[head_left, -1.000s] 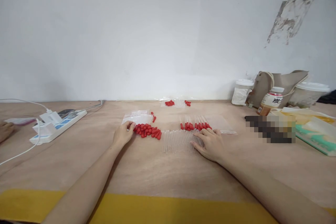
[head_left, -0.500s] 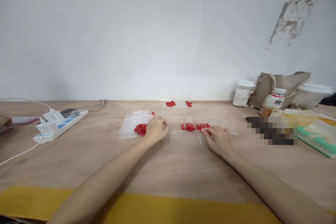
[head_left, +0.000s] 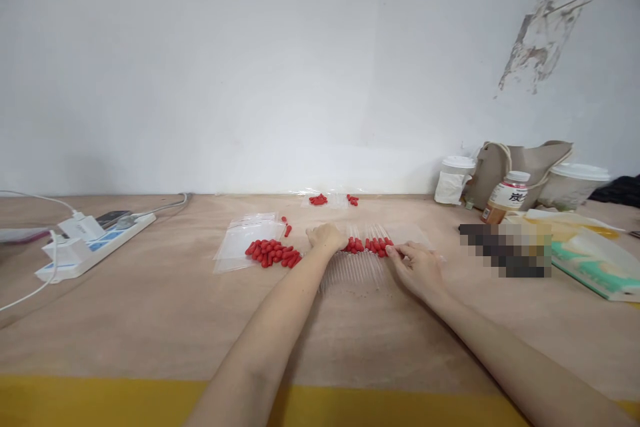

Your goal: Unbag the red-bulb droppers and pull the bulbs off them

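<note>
My left hand (head_left: 327,238) is at the left part of a row of thin clear tubes (head_left: 345,270). Its fingers are curled, with their tips largely hidden behind the hand. My right hand (head_left: 417,268) is at the row's right end, thumb and index finger closed on the outermost red bulb. Between the hands, red rubber bulbs (head_left: 379,246) cap the tubes' far ends in clusters; other tubes point away behind them. Left of my left forearm, a loose pile of red bulbs (head_left: 270,253) lies partly on clear plastic bags (head_left: 235,233), with a few strays behind.
Against the wall lie small bags of red bulbs (head_left: 318,200). At left is a power strip (head_left: 100,247) with white chargers and cables. At right stand a lidded cup (head_left: 453,180), a drink bottle (head_left: 507,197), a beige bag (head_left: 530,170) and a green-and-white packet (head_left: 595,260).
My left hand has moved right, from beside the bulb pile to the tube row, uncovering more of the pile. My right hand stays at the row's right end. The view has shifted slightly.
</note>
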A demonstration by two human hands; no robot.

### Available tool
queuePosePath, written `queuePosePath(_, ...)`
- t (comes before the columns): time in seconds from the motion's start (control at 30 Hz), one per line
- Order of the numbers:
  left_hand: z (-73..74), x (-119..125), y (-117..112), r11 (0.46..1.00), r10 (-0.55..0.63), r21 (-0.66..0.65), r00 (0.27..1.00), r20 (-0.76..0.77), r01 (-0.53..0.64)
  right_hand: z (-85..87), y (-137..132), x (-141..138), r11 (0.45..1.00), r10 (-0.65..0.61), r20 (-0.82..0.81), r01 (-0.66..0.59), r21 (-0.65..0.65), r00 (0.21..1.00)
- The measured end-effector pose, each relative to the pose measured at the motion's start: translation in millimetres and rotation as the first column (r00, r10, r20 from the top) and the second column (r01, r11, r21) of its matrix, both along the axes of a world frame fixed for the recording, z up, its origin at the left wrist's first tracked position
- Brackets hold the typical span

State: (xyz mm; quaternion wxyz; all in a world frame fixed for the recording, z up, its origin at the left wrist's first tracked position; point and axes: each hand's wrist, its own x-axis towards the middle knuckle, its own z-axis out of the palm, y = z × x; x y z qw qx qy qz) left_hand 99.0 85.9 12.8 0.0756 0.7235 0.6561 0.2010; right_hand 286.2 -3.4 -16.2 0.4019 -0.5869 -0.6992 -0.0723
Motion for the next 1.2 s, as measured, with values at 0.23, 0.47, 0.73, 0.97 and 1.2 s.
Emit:
queuePosePath(0.23, 23.4, -14, -33, 0.998, 0.044, 0.040, 0.997, -0.057, -0.042, -3.4, -3, -4, 0.996, 0.081, -0.048, -0.079, 0.048, 0.996)
queuePosePath(0.47, 14.4, -87, -104, 0.772, -0.384, 0.458, 0.897, -0.217, 0.441, 3.0, -18, -24, 0.908, 0.336, 0.035, -0.334, 0.254, 0.941)
queuePosePath(0.73, -19.4, -97, -131, 0.638, -0.496, 0.559, 0.838, -0.227, 0.530, 0.5, -40, -63, 0.806, 0.493, 0.336, -0.567, 0.171, 0.802)
queuePosePath(0.97, -17.7, -89, -132, 0.652, -0.524, 0.534, 0.829, -0.197, 0.538, -2.6, -39, -66, 0.804, 0.464, 0.389, -0.563, 0.194, 0.796)
queuePosePath(1.2, -19.8, -92, -132, 0.616, -0.532, 0.509, 0.794, -0.294, 0.601, -3.2, -41, -62, 0.763, 0.523, 0.393, -0.621, 0.178, 0.756)
